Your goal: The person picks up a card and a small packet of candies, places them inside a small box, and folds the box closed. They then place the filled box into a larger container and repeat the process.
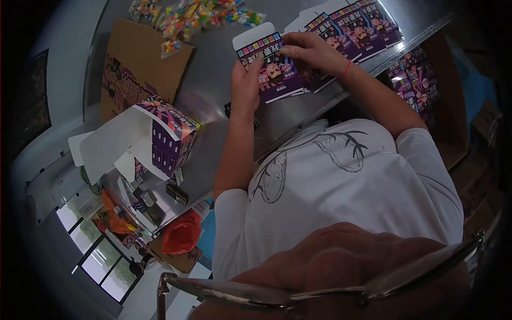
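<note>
My left hand (247,88) grips the left edge of a flat purple printed carton (274,72), its thumb on the printed face. A white flap stands out at the carton's top end. My right hand (312,50) is closed on the carton's upper right edge, thumb on top and fingers partly hidden. More flat carton edges show beneath the held one, just above the metal table. Close to my right hand lies a fanned row of similar purple cartons (362,32) with white flaps.
Small clear bags of colourful candies (197,18) lie at the far side of the metal table (208,80). A brown cardboard piece (141,69) and an open printed display box (170,136) are on the left. At right, a cardboard box (453,101) holds several purple cartons.
</note>
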Tool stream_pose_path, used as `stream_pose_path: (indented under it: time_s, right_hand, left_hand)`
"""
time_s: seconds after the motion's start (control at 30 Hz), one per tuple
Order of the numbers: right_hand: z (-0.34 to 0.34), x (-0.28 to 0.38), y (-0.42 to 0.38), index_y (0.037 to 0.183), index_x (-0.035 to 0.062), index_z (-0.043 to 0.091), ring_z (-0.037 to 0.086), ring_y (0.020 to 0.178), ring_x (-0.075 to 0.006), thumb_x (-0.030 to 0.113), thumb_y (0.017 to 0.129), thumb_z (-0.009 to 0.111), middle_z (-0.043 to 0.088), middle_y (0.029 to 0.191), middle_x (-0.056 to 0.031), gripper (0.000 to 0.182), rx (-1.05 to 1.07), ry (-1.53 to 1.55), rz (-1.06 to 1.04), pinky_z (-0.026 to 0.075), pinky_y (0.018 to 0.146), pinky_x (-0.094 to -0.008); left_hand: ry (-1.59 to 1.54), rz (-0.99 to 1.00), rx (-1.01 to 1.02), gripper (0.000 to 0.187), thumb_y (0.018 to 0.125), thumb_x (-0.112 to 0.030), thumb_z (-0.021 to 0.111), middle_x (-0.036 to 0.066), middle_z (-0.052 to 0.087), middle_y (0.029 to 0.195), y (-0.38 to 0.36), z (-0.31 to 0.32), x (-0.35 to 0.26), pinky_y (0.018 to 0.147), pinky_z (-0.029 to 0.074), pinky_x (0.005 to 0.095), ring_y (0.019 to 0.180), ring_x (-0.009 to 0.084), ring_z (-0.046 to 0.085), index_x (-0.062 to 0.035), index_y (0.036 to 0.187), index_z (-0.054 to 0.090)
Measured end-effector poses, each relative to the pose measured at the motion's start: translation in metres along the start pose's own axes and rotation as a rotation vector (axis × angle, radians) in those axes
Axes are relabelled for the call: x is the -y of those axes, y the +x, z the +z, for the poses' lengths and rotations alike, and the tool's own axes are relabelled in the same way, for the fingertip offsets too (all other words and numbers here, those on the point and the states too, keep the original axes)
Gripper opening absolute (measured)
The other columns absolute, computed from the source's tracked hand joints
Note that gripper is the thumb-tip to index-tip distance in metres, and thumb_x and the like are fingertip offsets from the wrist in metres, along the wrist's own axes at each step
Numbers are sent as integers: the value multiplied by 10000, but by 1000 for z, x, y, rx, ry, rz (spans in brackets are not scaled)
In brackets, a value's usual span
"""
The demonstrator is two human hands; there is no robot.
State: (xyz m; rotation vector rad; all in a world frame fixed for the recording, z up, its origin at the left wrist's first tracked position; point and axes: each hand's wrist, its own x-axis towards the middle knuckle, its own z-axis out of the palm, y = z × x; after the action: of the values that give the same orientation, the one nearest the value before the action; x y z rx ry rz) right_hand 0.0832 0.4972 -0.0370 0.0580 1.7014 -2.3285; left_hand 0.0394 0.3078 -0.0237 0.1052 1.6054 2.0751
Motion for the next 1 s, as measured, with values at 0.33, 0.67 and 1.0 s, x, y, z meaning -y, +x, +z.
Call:
stream_pose_path:
  time_s: [0.33, 0.67, 1.0]
  right_hand:
    - [26, -2, 46, 1145, -4, 525, 639, 769, -216, 168, 895, 604, 638, 873, -139, 314, -187, -740, -677, 488, 669, -306]
    - [45, -12, 90, 1166, 48, 464, 603, 838, -392, 131, 854, 620, 612, 894, -192, 358, -150, -858, -827, 486, 699, -421]
    - [39, -22, 74, 1115, 49, 446, 581, 876, -428, 137, 872, 599, 610, 916, -219, 301, -56, -901, -610, 470, 691, -456]
  left_hand:
    - [278, 146, 117, 294, 927, -157, 577, 71, 613, 1083, 17, -74, -20, 865, 446, 264, 978, 128, 567, 5, 1164, 514]
    - [708, 530, -5, 239, 929, -186, 557, 106, 665, 981, 32, -118, -11, 819, 463, 310, 914, 190, 608, -4, 1084, 574]
    - [895, 569, -8, 348, 931, -317, 539, 74, 614, 1022, 19, -127, 7, 832, 425, 316, 917, 228, 560, -23, 1115, 564]
